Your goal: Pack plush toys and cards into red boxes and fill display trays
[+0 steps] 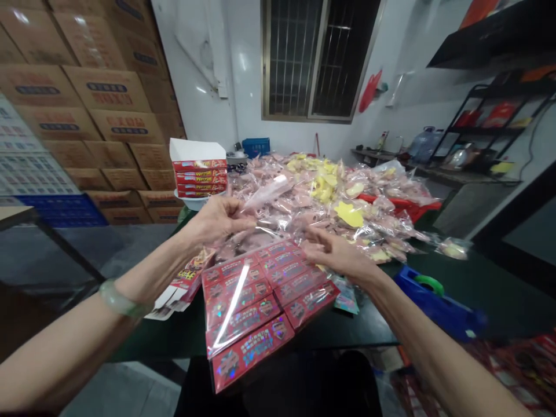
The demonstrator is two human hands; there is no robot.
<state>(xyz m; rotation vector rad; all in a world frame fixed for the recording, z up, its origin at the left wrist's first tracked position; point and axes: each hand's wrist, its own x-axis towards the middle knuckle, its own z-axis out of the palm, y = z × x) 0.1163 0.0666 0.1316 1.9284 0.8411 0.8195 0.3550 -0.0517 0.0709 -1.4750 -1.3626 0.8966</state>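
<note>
Block of red boxes point(264, 310) sat at centre, under clear film point(232, 307), its near end apparently overhanging the table's near edge. At its 12 o'clock, left hand point(219, 220): thumb and fingertips pinched together on what looked like loose film. At 1 o'clock, right hand point(332, 252): fingers bent over the far corner; grip on film could not be told.

Judgement: film best drawn evenly from both corners, block kept square, since the boxes sat slightly out of line and a hard tug could skew them.

Surface: dark green table point(369, 324); printed cartons point(191, 278) at 10 o'clock, bagged pink and yellow pieces point(304, 191) heaped 12 to 2, blue tape dispenser point(438, 304) at 3.

Room: brown cartons point(108, 87) stacked at 10, barred window point(319, 58) at 12, black shelf point(490, 92) at 2.
</note>
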